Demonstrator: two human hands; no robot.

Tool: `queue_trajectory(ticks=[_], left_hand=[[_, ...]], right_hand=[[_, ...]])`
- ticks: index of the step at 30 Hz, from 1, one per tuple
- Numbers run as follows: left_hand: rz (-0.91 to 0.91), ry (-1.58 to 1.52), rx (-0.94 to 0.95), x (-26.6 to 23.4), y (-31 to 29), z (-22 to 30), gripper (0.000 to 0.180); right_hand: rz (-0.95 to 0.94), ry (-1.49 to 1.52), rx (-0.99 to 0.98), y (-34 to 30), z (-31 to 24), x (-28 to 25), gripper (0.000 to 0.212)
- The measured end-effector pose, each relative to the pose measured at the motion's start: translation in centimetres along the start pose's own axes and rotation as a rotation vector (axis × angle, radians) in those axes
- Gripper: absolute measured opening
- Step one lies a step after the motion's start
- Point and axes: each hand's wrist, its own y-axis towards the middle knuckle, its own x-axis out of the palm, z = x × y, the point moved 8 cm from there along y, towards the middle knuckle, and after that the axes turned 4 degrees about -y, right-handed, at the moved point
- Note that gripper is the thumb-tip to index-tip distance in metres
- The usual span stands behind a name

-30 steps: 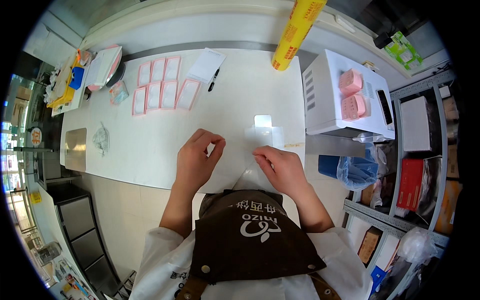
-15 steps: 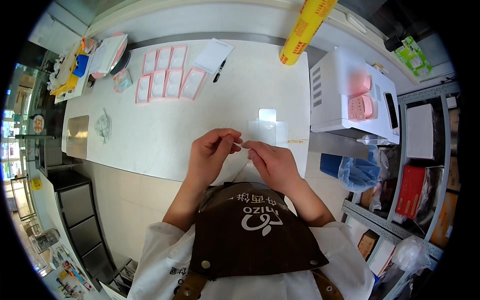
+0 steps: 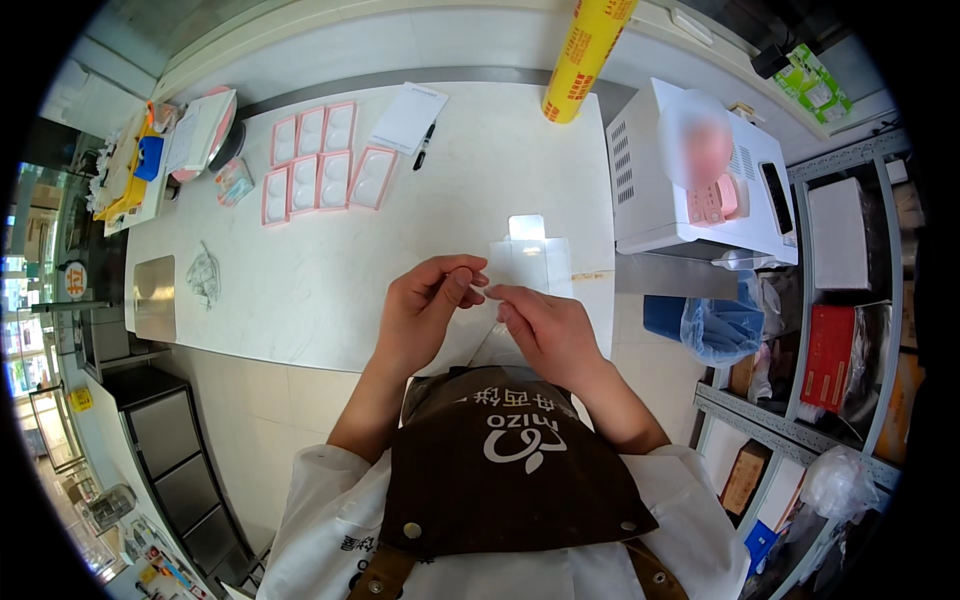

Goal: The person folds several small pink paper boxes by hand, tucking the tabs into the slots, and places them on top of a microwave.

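Close together over the table's near edge, my left hand (image 3: 425, 310) and my right hand (image 3: 545, 328) meet almost at the fingertips. Thumb and fingers of the left are pinched on something thin that I cannot make out. The right is curled, its forefinger pointing toward the left's fingertips. Below and between them shows a clear plastic sheet (image 3: 492, 347), partly hidden by my right hand, which seems to grip it. Just beyond the right hand, a flat clear plastic box blank (image 3: 530, 257) with flaps lies on the white table (image 3: 330, 270).
Several pink-edged white trays (image 3: 333, 180) stand at the far left, beside paper (image 3: 408, 117) and a black marker (image 3: 424, 147). Crumpled clear plastic (image 3: 203, 276) lies left. A yellow roll (image 3: 585, 62) stands at the back. Right are a white appliance (image 3: 650, 180) and a blue-lined bin (image 3: 720, 330).
The view has shifted slightly, so the table and its things sit a little differently in the picture. My hands keep nearly the same pose, fingertips still close together.
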Motion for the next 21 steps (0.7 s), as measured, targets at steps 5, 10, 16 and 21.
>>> queue_trajectory(ticks=[5, 10, 16, 21], left_hand=[[0.012, 0.015, 0.071, -0.7, -0.5, -0.6, 0.027], [0.276, 0.548, 0.403, -0.3, -1.6, 3.6, 0.028], [0.259, 0.952, 0.78, 0.0, -2.6, 4.4, 0.03], [0.252, 1.032, 0.896, 0.4, -3.2, 5.6, 0.028]], right_hand=[[0.032, -0.011, -0.031, -0.1, -0.6, 0.0, 0.023], [0.018, 0.035, 0.066, 0.1, -0.5, -0.2, 0.029], [-0.018, 0.042, 0.051, 0.0, -0.5, -0.2, 0.033], [0.007, -0.009, -0.029, 0.1, -1.2, -0.5, 0.031]])
